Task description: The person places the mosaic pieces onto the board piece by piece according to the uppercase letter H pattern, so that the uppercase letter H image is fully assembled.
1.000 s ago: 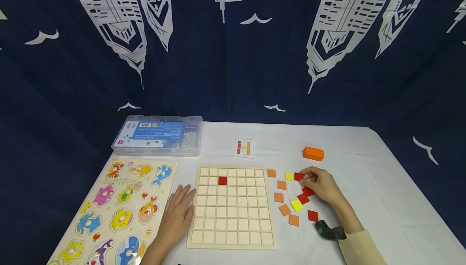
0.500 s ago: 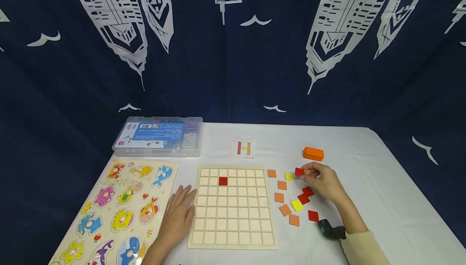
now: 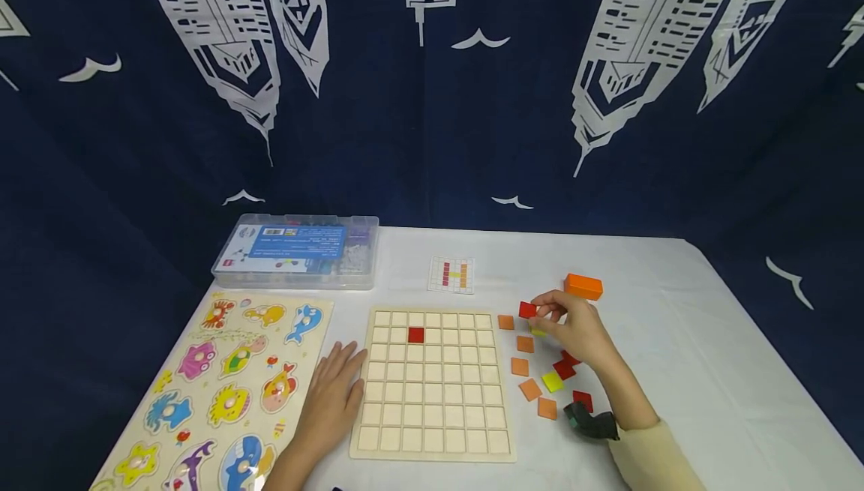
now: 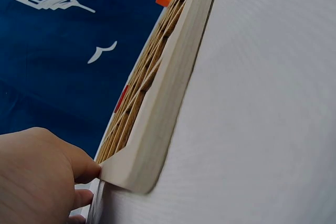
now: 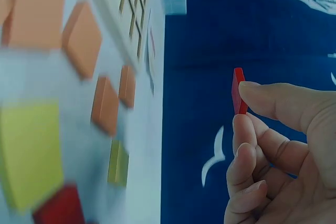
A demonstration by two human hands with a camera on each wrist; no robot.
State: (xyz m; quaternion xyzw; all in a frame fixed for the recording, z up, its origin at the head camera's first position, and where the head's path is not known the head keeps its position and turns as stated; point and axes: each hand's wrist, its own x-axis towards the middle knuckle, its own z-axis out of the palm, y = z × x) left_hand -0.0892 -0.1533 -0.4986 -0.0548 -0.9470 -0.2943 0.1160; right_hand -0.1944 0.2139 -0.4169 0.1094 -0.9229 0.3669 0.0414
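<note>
In the head view my right hand [image 3: 574,326] pinches a small red square tile [image 3: 527,310] above the table, over the loose tiles. The right wrist view shows this red tile [image 5: 239,92] edge-on between thumb and forefinger. My left hand [image 3: 331,397] lies flat on the cloth, fingertips against the left edge of the wooden grid board [image 3: 432,393]. One red tile [image 3: 416,335] sits in a cell in the board's second row. Right of the board lie several orange tiles [image 3: 525,344], yellow tiles [image 3: 552,381] and red tiles [image 3: 564,369], some partly hidden by my right hand and wrist.
Behind the board lies a pattern card [image 3: 451,275]. An orange block [image 3: 583,286] stands just beyond my right hand. At left are an animal peg puzzle [image 3: 223,393] and a clear plastic case [image 3: 295,251]. A dark blue curtain [image 3: 432,139] hangs behind the table.
My right hand has lifted the red tile from beside the yellow one and carried it left towards the board. The left hand has stayed at the board's edge.
</note>
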